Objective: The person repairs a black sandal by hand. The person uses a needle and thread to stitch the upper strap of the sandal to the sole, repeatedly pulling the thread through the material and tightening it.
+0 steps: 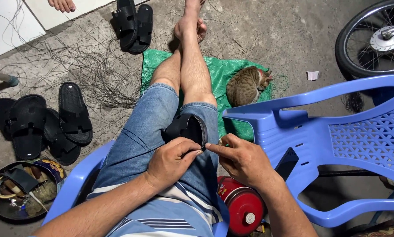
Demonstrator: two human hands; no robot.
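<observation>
A black sandal (186,127) rests on my lap, on the denim shorts. My left hand (172,160) grips its near edge, fingers curled around the sole. My right hand (243,160) sits just to the right, thumb and forefinger pinched at the sandal's rim, seemingly on a thin thread or needle that is too small to make out. I sit on a blue plastic chair (76,180) with my legs stretched out.
Several black sandals (52,120) lie on the concrete at left, another pair (133,24) farther off. Loose black threads (96,70), a round tin of tools (21,188), a red canister (243,206), a tipped blue chair (337,136), a cat (247,85) on a green sheet, a wheel (374,39).
</observation>
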